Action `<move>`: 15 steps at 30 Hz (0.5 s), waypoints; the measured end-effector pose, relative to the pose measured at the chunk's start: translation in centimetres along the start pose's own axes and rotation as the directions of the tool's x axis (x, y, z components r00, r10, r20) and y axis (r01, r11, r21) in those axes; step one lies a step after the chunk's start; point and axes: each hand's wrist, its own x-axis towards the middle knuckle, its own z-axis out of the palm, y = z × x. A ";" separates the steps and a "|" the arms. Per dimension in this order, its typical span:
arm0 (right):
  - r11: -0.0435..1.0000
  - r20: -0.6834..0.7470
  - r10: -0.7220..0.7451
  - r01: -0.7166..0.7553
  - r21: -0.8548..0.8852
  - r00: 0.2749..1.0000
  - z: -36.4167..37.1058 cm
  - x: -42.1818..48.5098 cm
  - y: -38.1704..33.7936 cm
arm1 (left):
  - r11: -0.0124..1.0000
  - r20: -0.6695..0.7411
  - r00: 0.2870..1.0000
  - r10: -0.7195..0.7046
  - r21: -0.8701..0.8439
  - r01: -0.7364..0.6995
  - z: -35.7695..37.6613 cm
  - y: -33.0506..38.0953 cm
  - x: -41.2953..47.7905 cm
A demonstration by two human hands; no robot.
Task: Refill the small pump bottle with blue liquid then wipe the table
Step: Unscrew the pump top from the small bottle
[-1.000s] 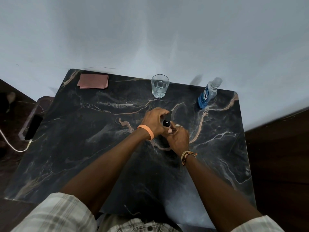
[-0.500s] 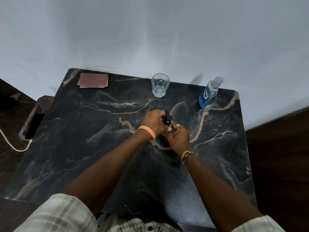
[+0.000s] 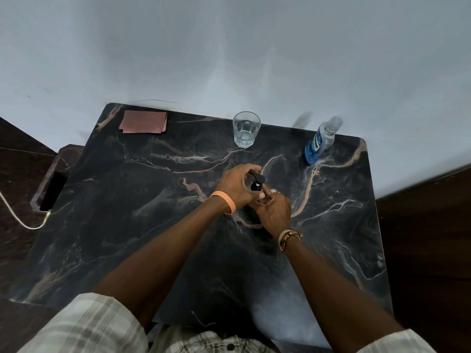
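The small pump bottle (image 3: 255, 186) stands near the middle of the dark marble table (image 3: 127, 225); only its black pump head and collar show between my hands. My left hand (image 3: 235, 186) is closed on the black pump head from the left. My right hand (image 3: 274, 212) is wrapped around the bottle's body, which it hides. A clear bottle of blue liquid (image 3: 319, 141) with a clear cap stands at the back right, well away from both hands. A folded pink cloth (image 3: 144, 121) lies at the back left corner.
A glass of water (image 3: 246, 129) stands at the back middle, close behind my hands. A pale wall rises right behind the table. To the left, a dark stand holds a phone (image 3: 52, 192) with a white cable (image 3: 15, 215). Dark floor lies on both sides.
My left hand has shifted on the pump head, and more of the black pump shows above the collar. The right hand has stayed on the bottle.
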 end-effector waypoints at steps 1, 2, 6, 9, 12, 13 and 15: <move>1.000 0.006 0.014 -0.014 0.009 1.000 0.0 0.0 0.0 | 1.000 0.010 1.000 0.009 0.016 -0.009 0.0 -0.1 0.0; 1.000 0.010 0.020 -0.020 0.017 1.000 0.0 0.0 0.0 | 0.999 0.021 1.000 0.012 0.041 -0.013 0.0 -0.2 0.1; 1.000 0.009 0.014 -0.014 0.021 1.000 0.0 -0.1 0.0 | 1.000 0.002 1.000 -0.026 0.008 0.026 -0.2 -0.3 0.2; 0.999 0.013 0.029 -0.030 0.039 0.999 0.0 -0.1 -0.1 | 0.999 0.013 1.000 -0.008 -0.031 0.009 -0.1 -0.3 0.2; 0.998 0.015 0.037 -0.038 0.047 0.999 0.0 -0.2 -0.1 | 1.000 0.027 0.999 -0.019 0.011 0.018 -0.2 -0.2 0.5; 0.998 0.013 0.039 -0.039 0.049 0.999 0.0 -0.2 -0.2 | 0.999 0.028 0.999 -0.030 0.015 0.029 -0.3 -0.1 0.5; 0.997 0.007 0.043 -0.043 0.057 0.999 -0.1 -0.3 -0.2 | 0.999 0.010 0.999 -0.037 0.012 0.037 -0.3 -0.1 0.4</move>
